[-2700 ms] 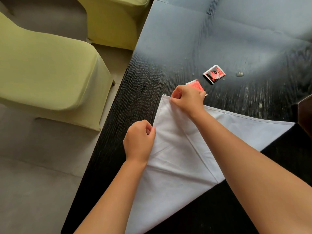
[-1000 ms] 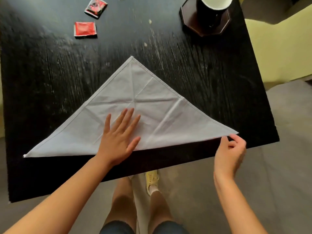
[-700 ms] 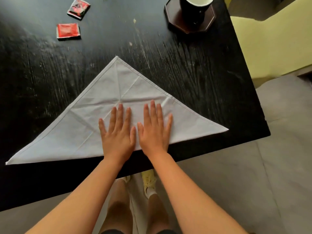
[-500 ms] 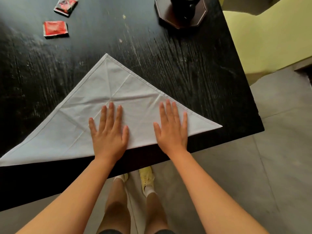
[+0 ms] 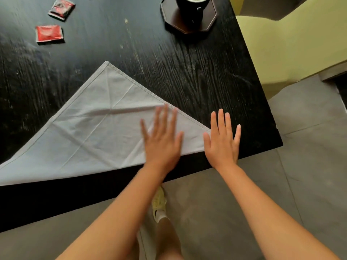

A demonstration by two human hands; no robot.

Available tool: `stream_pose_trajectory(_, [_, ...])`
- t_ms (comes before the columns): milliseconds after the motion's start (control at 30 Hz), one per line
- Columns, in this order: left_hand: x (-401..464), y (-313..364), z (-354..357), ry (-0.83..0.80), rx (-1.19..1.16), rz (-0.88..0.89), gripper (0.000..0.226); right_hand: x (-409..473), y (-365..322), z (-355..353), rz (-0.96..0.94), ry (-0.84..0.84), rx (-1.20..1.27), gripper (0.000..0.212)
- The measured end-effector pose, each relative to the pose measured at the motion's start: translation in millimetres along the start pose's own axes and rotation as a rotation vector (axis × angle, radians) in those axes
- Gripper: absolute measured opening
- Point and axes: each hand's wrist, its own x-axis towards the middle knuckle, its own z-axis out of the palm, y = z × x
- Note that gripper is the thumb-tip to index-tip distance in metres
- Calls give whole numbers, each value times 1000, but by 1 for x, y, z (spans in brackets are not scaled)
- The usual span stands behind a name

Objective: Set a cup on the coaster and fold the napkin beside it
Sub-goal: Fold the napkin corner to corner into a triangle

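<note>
A white cloth napkin [image 5: 97, 132] lies folded into a triangle on the black wooden table [image 5: 206, 77], its apex pointing away from me. My left hand [image 5: 162, 141] rests flat and blurred on the napkin's right part, fingers spread. My right hand [image 5: 222, 141] lies flat, fingers apart, over the napkin's right tip and the bare table beside it. A dark cup [image 5: 193, 6] with a white inside stands on the dark octagonal coaster [image 5: 174, 21] at the table's far right corner.
Two red sachets [image 5: 49, 33] [image 5: 62, 8] lie at the far left of the table. A yellow-green covered chair [image 5: 293, 42] stands right of the table. The table's near edge runs below my hands, with grey floor and my legs beneath.
Both flat hands have slid to the right across the napkin; the right hand now covers its right tip. Earlier the napkin was laid out as a triangle and the view swung to the cup.
</note>
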Motion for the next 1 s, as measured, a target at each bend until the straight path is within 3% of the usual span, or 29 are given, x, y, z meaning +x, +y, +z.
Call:
stream_pose_trajectory(100, [3, 34, 26, -102, 108, 130, 59, -1, 2, 2, -3, 6, 10, 60])
stream_pose_trajectory(233, [2, 2, 26, -91, 138, 167, 62, 0, 2, 3, -8, 6, -1, 62])
stream_pose_trajectory(567, [-38, -152, -28, -63, 143, -225, 76, 3, 18, 3, 18, -13, -28, 61])
stream_pose_trajectory(633, [-56, -185, -49, -20, 148, -305, 77, 1, -12, -3, -58, -27, -46, 61])
stream_pose_trajectory(733, [-48, -170, -40, -46, 166, -239, 77, -5, -8, -14, 30, 42, -93, 60])
stream_pose_trajectory(800, [-46, -169, -41, -41, 169, -241, 77, -13, -41, -21, -98, 136, -53, 63])
stream_pose_trajectory(867, [-48, -173, -40, -37, 181, -247, 76, -12, -103, -25, -367, 174, 59, 63])
stream_pose_trajectory(933, [-49, -174, -39, -35, 182, -255, 72, -10, -170, -23, -557, 109, 141, 62])
stream_pose_trajectory(1000, [-48, -175, -39, -28, 166, -258, 64, -9, -211, -15, -593, -27, 168, 60])
